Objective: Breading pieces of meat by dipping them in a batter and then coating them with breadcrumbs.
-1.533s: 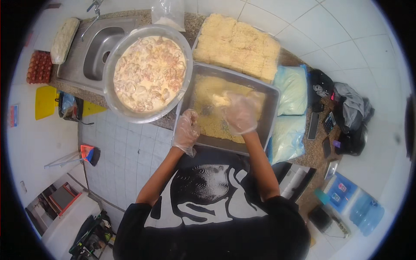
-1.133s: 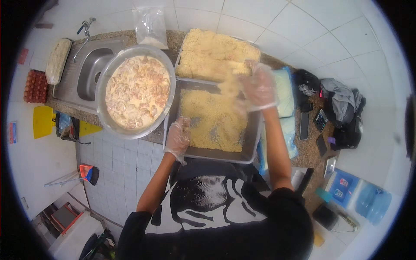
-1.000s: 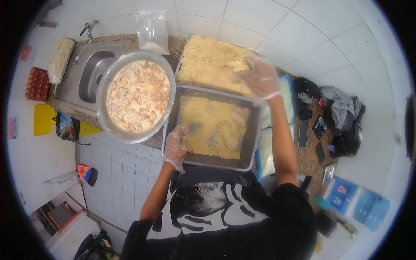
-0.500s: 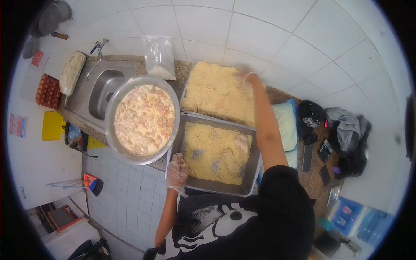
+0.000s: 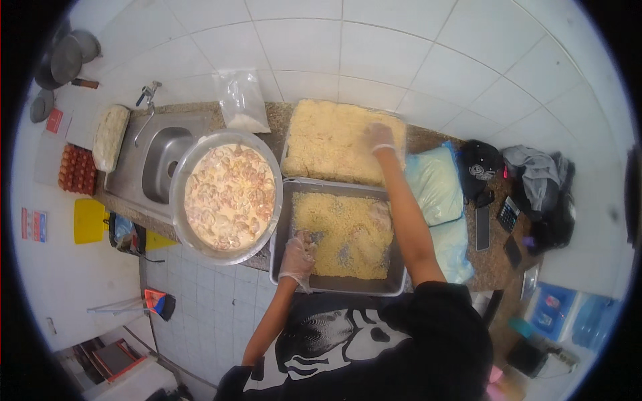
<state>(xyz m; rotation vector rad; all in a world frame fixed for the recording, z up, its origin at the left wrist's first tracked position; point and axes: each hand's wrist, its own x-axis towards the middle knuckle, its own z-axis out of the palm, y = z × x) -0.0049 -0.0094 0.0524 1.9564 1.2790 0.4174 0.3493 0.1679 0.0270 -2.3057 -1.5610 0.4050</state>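
Observation:
My left hand (image 5: 299, 260), in a clear plastic glove, is over the left side of a deep grey metal tray (image 5: 399, 277). Its fingers point into the tray, loosely apart and caked with coating. Yellowish crumbs (image 5: 334, 267) cover the tray floor, with a few pale coated pieces among them at the right. My gloved right hand (image 5: 380, 137) is on the breaded layer (image 5: 328, 144) filling a second tray behind. Its fingers are blurred, so I cannot make out their grip. A large metal bowl (image 5: 179, 224) of raw meat pieces in creamy batter (image 5: 231, 197) stands at the left.
Behind the bowl is a clear bag (image 5: 242, 100) with some pale powder. A sink (image 5: 160, 157) and egg trays (image 5: 77, 168) are farther left. Crumb-filled bags (image 5: 431, 190) lie right of the trays, near a calculator (image 5: 508, 212) and dark phones. A tiled wall rises behind.
My right hand has moved down from the far tray's back right corner onto the breaded layer. My left hand has shifted from the near tray's rim inward over the crumbs. The view has shifted slightly.

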